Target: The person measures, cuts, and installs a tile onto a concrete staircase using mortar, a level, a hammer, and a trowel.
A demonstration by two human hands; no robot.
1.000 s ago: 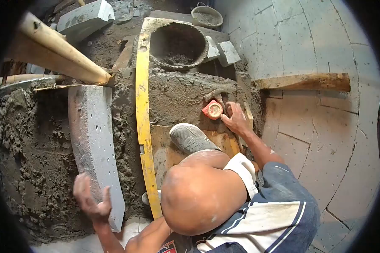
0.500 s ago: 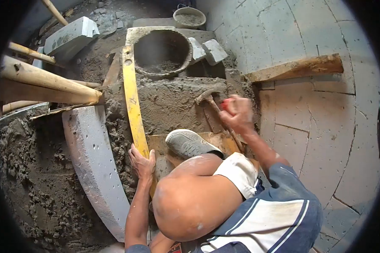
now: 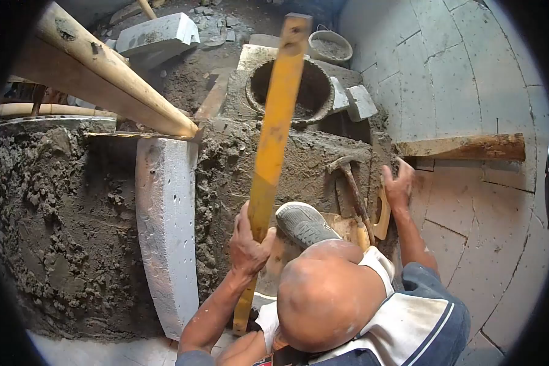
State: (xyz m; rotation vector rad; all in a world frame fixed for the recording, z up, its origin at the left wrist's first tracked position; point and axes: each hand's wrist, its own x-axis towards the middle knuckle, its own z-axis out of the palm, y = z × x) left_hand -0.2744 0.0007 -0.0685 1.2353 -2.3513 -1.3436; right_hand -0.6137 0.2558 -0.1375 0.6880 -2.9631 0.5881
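My left hand [image 3: 250, 247] is wrapped around a long yellow spirit level [image 3: 279, 119], which is raised and slants up past the round opening. My right hand [image 3: 399, 186] is at the right by the wall, fingers apart, with nothing seen in it. Just left of it lies a hammer [image 3: 352, 186], its head on the mortar. Beside the hammer a pale yellow handle-like piece [image 3: 382, 213] stands close under my right hand; what it belongs to is hidden. A white block [image 3: 168, 226] stands in wet mortar [image 3: 61, 226] to the left.
A round pipe opening [image 3: 253, 91] lies ahead, with white block pieces [image 3: 361, 102] beside it. A bucket [image 3: 330, 47] stands at the back. Wooden poles [image 3: 128, 79] slant in from the left. A timber [image 3: 463, 147] lies along the block wall [image 3: 470, 201].
My left hand has lifted the spirit level off the mortar edge and moved it right. My right hand has opened and moved away from the hammer; the red thing at it no longer shows.
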